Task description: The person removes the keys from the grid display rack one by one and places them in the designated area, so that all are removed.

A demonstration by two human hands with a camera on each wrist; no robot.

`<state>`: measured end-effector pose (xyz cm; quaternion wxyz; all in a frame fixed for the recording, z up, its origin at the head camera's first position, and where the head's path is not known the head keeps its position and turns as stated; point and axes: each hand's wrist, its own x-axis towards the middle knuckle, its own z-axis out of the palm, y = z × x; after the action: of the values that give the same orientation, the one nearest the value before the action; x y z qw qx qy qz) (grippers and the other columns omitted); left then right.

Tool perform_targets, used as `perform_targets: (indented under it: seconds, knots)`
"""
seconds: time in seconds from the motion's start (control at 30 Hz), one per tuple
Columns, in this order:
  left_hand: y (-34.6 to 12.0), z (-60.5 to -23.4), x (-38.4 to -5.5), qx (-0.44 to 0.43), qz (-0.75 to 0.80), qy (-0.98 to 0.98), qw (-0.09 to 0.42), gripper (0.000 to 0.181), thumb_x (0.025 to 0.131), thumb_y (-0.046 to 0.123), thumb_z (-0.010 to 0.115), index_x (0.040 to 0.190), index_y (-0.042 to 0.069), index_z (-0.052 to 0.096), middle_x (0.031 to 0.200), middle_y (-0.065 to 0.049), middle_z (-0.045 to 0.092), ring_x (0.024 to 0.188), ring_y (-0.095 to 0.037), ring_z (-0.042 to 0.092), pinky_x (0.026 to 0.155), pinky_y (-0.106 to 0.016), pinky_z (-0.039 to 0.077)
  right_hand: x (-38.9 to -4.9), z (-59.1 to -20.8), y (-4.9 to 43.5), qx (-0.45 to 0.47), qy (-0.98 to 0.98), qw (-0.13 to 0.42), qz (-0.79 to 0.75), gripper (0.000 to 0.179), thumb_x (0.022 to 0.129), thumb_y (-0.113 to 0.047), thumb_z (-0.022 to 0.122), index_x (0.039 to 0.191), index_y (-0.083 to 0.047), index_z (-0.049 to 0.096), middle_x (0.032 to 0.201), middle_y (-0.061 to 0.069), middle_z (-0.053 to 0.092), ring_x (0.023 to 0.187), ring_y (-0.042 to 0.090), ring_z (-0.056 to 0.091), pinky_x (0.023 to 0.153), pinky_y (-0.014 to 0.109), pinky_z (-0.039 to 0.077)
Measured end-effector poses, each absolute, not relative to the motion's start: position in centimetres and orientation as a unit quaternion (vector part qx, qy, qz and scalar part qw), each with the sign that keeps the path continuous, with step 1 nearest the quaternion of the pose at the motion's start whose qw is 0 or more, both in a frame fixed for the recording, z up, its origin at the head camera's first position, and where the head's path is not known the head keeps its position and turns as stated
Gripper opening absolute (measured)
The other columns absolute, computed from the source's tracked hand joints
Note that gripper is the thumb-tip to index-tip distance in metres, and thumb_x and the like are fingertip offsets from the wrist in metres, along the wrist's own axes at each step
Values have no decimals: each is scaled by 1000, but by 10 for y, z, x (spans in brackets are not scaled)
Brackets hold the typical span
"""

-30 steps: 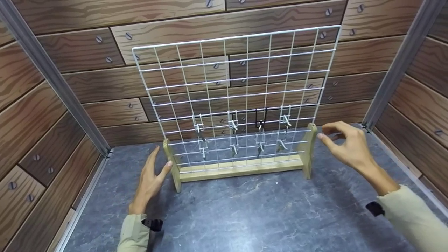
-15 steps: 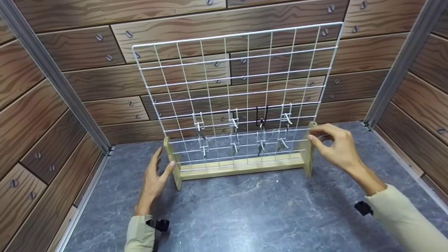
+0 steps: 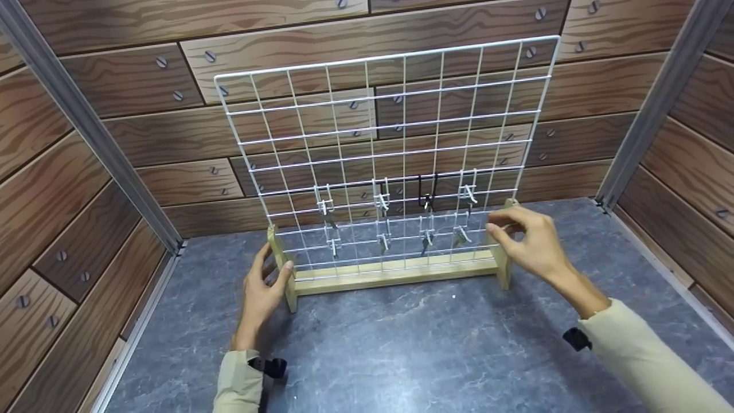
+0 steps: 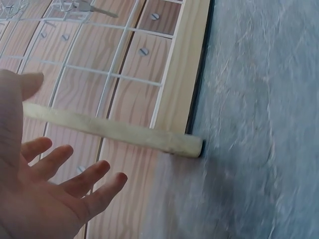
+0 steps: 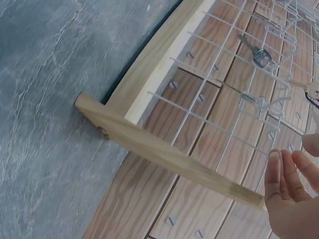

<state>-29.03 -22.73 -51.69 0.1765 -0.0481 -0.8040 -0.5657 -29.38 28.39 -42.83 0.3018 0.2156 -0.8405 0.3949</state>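
A white wire grid rack (image 3: 404, 55) stands upright in a wooden base (image 3: 395, 276) with two side posts. Metal hooks (image 3: 325, 206) line its lower part, one of them black (image 3: 420, 192); keys (image 5: 261, 57) hang there. My left hand (image 3: 265, 295) is around the left post (image 3: 280, 255), thumb in front and fingers on the outer side. In the left wrist view its fingers are spread, apart from the post. My right hand (image 3: 530, 241) is at the right post (image 3: 504, 272), partly covering it, fingers nearly straight and thumb apart. Contact there cannot be told.
The rack stands on a grey marbled tabletop (image 3: 395, 350). Behind it is a wood-patterned back wall (image 3: 309, 37), with similar walls on both sides. Metal corner profiles (image 3: 86, 126) run up at left and right.
My right hand has moved left, from outside the right post to in front of it. My left hand has shifted slightly right, closer around the left post. The rack stays put.
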Motion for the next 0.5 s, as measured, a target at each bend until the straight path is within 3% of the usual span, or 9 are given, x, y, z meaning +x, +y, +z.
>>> perform_targets:
  seconds: [0.23, 0.5]
  knots:
    - [-220, -520, -293, -27, -561, -798, 219, 62, 103, 13, 73, 159, 4, 48, 159, -26, 51, 129, -50, 65, 101, -55, 61, -296, -433, 273, 220, -837, 294, 405, 16, 91, 7, 78, 106, 2, 79, 95, 12, 79, 83, 12, 72, 74, 6, 56]
    - [-215, -524, -296, -18, -559, -792, 247, 56, 98, 4, 75, 151, -3, 56, 146, -30, 62, 118, -49, 71, 100, -55, 60, -303, -438, 267, 208, -839, 296, 407, 18, 89, 9, 78, 106, 3, 80, 96, 13, 79, 82, 16, 72, 75, 5, 55]
